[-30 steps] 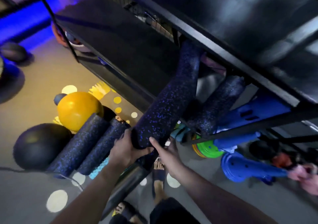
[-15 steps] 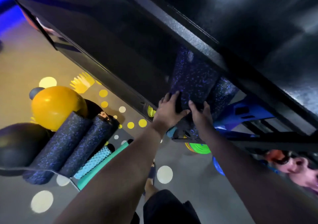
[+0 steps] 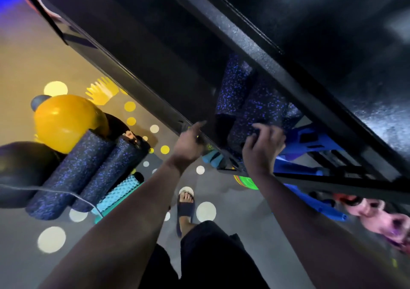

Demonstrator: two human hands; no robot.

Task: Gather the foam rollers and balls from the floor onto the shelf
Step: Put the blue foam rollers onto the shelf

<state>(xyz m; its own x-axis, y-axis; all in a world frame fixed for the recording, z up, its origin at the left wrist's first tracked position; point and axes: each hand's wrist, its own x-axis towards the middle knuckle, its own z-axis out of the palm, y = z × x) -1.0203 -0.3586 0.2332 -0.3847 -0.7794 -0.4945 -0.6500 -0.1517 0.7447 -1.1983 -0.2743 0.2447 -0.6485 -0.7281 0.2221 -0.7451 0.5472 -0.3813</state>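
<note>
Nearest, the right hand (image 3: 263, 149) is seen with its fingers curled over the near end of a black, blue-flecked foam roller (image 3: 257, 113), which is lodged lengthwise on the black metal shelf (image 3: 244, 44) at its front edge. The step in hand is judged to be the seating of this roller. The left hand (image 3: 188, 143) is held loosely open with nothing in it, just by the same front edge; whether the edge is touched cannot be told. A second speckled foam roller (image 3: 233, 84) is laid on the shelf against the first, and what may be a third is partly hidden on the other side. The task is therefore judged to be only partly done. Lower down, on the grey floor (image 3: 17, 262), much is left to be gathered. A pair of black, blue-flecked rollers (image 3: 66, 173) is laid side by side and touching, with a teal knobbed roller (image 3: 117, 192) just beside them. A large yellow ball (image 3: 64, 122), a big black ball (image 3: 20, 169) and a small grey-blue ball (image 3: 38, 101) are grouped at the far ends of those rollers. The floor is marked with pale and yellow dots, and a thin cable (image 3: 55, 191) is draped across the pair. Under the shelf, blue plastic pieces (image 3: 310, 138) and green discs (image 3: 247, 183) are stored. Farther off, the room is dimly lit, with a blue glow at the far left.
</note>
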